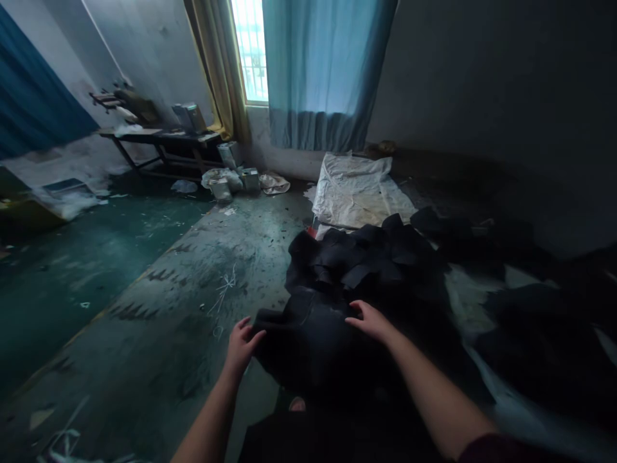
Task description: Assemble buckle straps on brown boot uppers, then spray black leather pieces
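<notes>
A large heap of black, sheet-like pieces (332, 328), perhaps fabric or foam, lies in front of me. My left hand (241, 347) is at the near left edge of the heap, close beside a raised black corner. Its thumb and fingers are apart, and no grip on the piece shows. Over the middle of the heap is my right hand (370, 323), fingers curved and parted with nothing visible between them. Whether either hand touches the black material is hard to tell in the dim light.
A white sheet (357, 190) lies beyond the heap, below a blue curtain (322, 71). At the back left stands a table (159, 136) with equipment on it. Metal tins (220, 189) and plastic bags sit near the wall. Loose string (226, 283) lies on the floor.
</notes>
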A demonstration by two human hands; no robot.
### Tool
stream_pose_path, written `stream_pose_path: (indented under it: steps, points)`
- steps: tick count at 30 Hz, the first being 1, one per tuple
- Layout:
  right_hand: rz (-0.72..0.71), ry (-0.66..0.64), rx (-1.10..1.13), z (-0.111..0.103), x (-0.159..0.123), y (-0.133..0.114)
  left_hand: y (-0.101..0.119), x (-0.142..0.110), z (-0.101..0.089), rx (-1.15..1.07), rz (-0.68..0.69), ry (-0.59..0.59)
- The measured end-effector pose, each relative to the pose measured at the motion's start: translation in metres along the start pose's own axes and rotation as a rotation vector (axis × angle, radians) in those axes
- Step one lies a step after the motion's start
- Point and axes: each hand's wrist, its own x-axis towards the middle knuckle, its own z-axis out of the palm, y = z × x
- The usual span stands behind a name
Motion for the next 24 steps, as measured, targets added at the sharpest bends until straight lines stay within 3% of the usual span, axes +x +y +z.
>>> stream_pose_path:
  steps: [2, 4, 7, 13, 15, 18, 21, 24]
  points:
    - [0.035, -0.018, -0.03, 0.0, 0.0, -0.008, -0.003, 0.003, 0.001, 0.01, -0.001, -0.039]
    - [0.012, -0.058, -0.065, -0.004, -0.007, -0.021, -0.001, 0.005, -0.001, -0.032, -0.032, -0.186]
    - [-0.125, -0.12, -0.121, -0.014, -0.032, -0.05, 0.007, 0.003, -0.01, -0.074, -0.052, -0.38]
    - [-0.447, -0.182, -0.203, -0.048, -0.088, -0.103, 0.021, -0.007, -0.044, -0.175, -0.106, -0.546]
    - [-0.531, -0.125, -0.132, -0.07, -0.088, -0.108, 0.032, -0.002, -0.055, -0.223, -0.145, -0.504]
    - [-0.562, -0.008, 0.104, -0.109, -0.058, -0.102, 0.069, 0.022, -0.065, -0.292, -0.153, -0.313]
    - [-0.481, 0.016, 0.427, -0.144, 0.001, -0.086, 0.124, 0.061, -0.059, -0.402, 0.009, -0.035]
    - [-0.297, 0.015, 0.598, -0.157, 0.07, -0.061, 0.165, 0.093, -0.042, -0.465, 0.229, 0.186]
